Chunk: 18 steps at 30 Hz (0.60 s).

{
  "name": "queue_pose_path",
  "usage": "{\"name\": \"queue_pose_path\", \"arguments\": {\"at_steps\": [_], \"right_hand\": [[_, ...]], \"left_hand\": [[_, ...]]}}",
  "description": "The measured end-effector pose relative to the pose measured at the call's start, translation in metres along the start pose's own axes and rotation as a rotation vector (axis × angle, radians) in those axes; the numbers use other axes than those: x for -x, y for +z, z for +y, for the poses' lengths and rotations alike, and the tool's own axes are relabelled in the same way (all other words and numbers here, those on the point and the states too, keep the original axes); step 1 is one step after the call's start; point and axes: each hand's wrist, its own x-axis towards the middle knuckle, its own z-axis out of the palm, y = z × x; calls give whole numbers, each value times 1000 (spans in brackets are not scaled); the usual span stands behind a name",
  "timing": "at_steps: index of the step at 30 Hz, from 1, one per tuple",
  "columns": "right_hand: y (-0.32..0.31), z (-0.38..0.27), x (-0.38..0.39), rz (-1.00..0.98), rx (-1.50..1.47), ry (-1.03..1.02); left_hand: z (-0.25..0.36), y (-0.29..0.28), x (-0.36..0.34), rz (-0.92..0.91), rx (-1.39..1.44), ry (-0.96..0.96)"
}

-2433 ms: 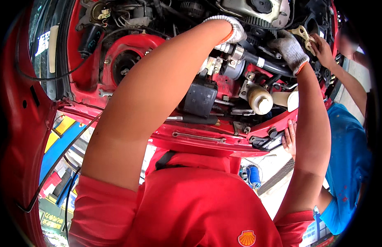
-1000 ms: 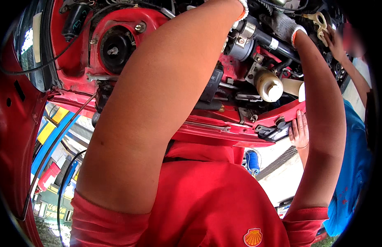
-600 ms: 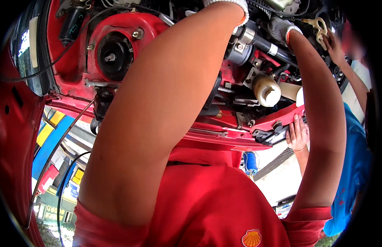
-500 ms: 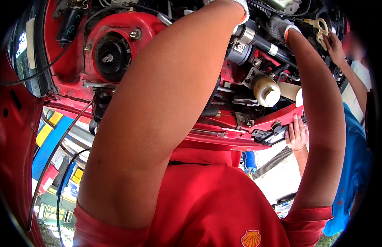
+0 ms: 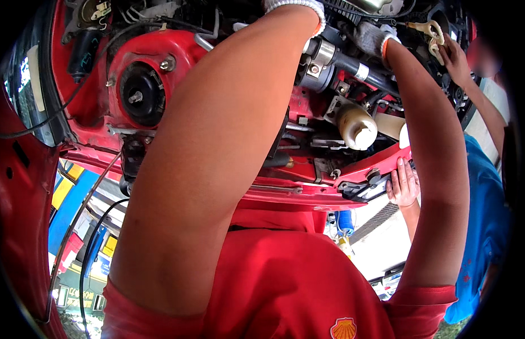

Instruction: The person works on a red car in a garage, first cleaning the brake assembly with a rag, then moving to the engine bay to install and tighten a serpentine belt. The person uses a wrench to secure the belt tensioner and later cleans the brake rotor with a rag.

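Observation:
Both my arms reach into the engine bay of a red car. My left hand (image 5: 293, 5), in a white knitted glove, is cut off by the upper edge; only its cuff area shows, just above a metal hose clamp (image 5: 326, 53) on a black hose (image 5: 350, 66). My right hand (image 5: 370, 39), in a greyish-white glove, reaches in among dark engine parts beyond that hose, below a metal part (image 5: 381, 5). Its fingers are hidden, so what it touches cannot be made out. A cream-coloured reservoir (image 5: 356, 127) sits nearer me, between my forearms.
A co-worker in blue (image 5: 480, 226) stands at the right. One bare hand (image 5: 456, 61) is at a cream looped part (image 5: 432, 34); another hand (image 5: 404, 183) rests on the car's red front edge. Left are a strut tower (image 5: 142, 93) and a thin prop rod (image 5: 84, 209).
The whole view has shifted slightly, so the engine bay sits further left and a little lower. Both my gloved hands stay among the engine parts; the co-worker's hands keep their places.

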Motion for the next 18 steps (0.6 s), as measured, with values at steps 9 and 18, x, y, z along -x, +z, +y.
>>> {"name": "queue_pose_path", "arguments": {"at_steps": [9, 18], "right_hand": [[-10, -25, 12, -38, 395, -53], [13, -1, -9, 65, 140, -120]], "left_hand": [[-15, 34, -29, 39, -87, 35], [-6, 21, -17, 26, -48, 48]]}}
